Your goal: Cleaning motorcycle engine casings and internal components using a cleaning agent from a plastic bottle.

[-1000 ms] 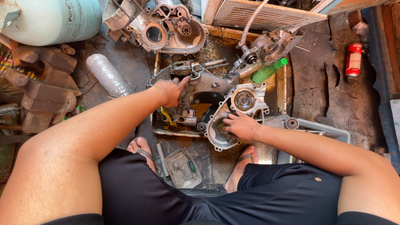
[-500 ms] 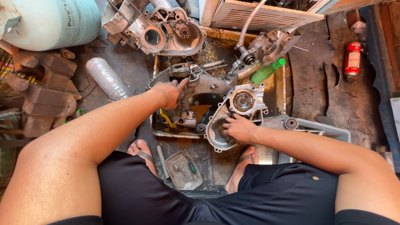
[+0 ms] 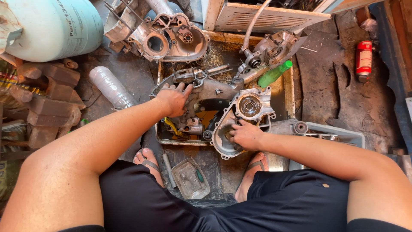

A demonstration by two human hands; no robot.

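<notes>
I squat over a shallow metal tray that holds greasy engine parts. My left hand presses flat on a dark engine crankcase in the tray's middle, fingers spread over its upper edge. My right hand rests on a silver engine cover leaning against the tray's near side, with fingers curled on its rim beside the round bearing seat. A green plastic bottle lies in the tray's far right corner beside another engine piece with a hose.
A pale gas cylinder lies at top left, a clear plastic bottle beside the tray. Another crankcase half sits beyond the tray. A red spray can lies at right, a grey bin near my right knee, a small dish between my feet.
Both hands stay on the same parts. My right hand has shifted slightly lower on the silver cover; the view has drifted a little.
</notes>
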